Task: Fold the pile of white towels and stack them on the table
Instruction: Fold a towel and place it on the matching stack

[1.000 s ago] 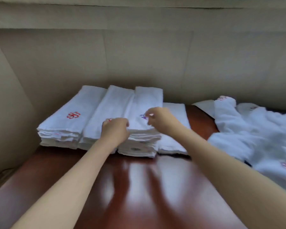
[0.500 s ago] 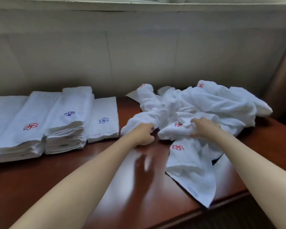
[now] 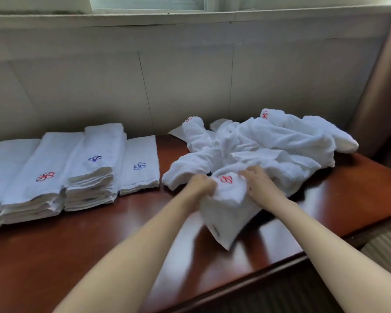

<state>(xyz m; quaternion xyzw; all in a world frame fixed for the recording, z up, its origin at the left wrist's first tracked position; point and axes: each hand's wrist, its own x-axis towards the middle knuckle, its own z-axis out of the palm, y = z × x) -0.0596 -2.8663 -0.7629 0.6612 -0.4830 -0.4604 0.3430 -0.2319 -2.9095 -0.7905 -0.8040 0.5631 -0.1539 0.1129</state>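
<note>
We noted both hands on one loose towel [image 3: 226, 199] at the near edge of the pile [image 3: 269, 150]. Left hand [image 3: 201, 185] gripped its left side, fingers curled into the cloth. Right hand [image 3: 256, 181] held the right side, fingers bent over a fold. A red emblem [image 3: 226, 179] showed between them; one corner of the towel hung towards us, blurred. The pile lay crumpled on the right of the dark wooden worktop [image 3: 77, 256]. Folded stacks [image 3: 54, 172] sat in a row at left, well apart from the hands.
</note>
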